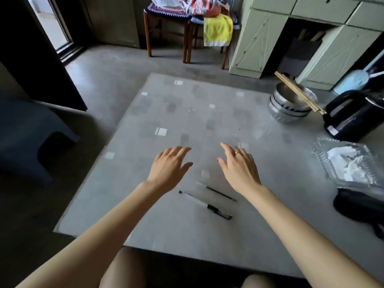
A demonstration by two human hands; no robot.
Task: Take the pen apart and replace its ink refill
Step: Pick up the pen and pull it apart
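A pen point(205, 205) with a clear barrel and black cap lies flat on the grey table point(187, 121), between my forearms. A thin spare ink refill point(217, 191) lies just beyond it, near my right wrist. My left hand point(169, 168) hovers palm down over the table beyond the pen, fingers spread, holding nothing. My right hand point(239, 166), with a ring on one finger, hovers the same way to the right, also holding nothing. Neither hand touches the pen or the refill.
Stacked metal bowls point(291, 104) with chopsticks point(299, 92) across them stand at the back right. A black kettle point(353, 115), a clear plastic container point(349, 165) and a black pouch point(359, 206) line the right edge. Chairs and a green cabinet stand beyond the table.
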